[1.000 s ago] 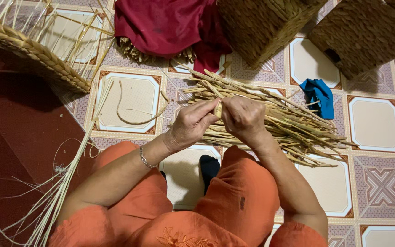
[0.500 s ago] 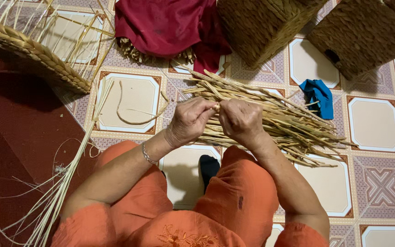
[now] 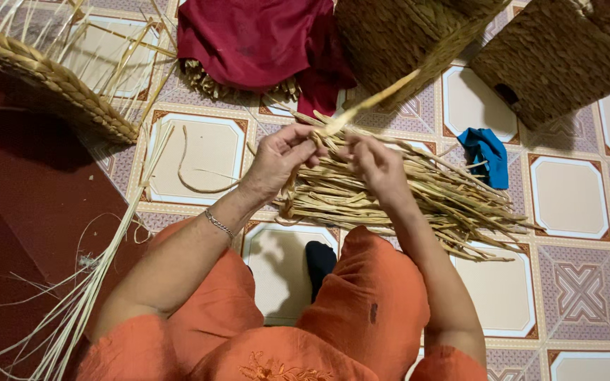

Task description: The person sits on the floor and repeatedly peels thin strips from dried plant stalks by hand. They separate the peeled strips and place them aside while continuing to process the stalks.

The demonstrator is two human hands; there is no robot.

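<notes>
A pile of dried straw strips (image 3: 404,201) lies on the tiled floor in front of my knees. My left hand (image 3: 277,159) pinches one pale straw strip (image 3: 379,99) near its lower end; the strip rises up and to the right over a woven basket. My right hand (image 3: 379,166) is close beside it, fingers bent, touching the same strip at the pile's top. A thin bracelet sits on my left wrist. My orange-clothed legs fill the bottom of the view.
A half-woven basket (image 3: 51,77) with loose upright strands stands at upper left. A dark red cloth (image 3: 248,42) lies at the top, two woven baskets (image 3: 404,35) (image 3: 559,63) at upper right, a blue cloth (image 3: 488,152) beside the pile. Long straw strands (image 3: 93,282) trail at left.
Both hands have lifted slightly away from the pile, and one strip is now pulled up, pointing toward the upper right.
</notes>
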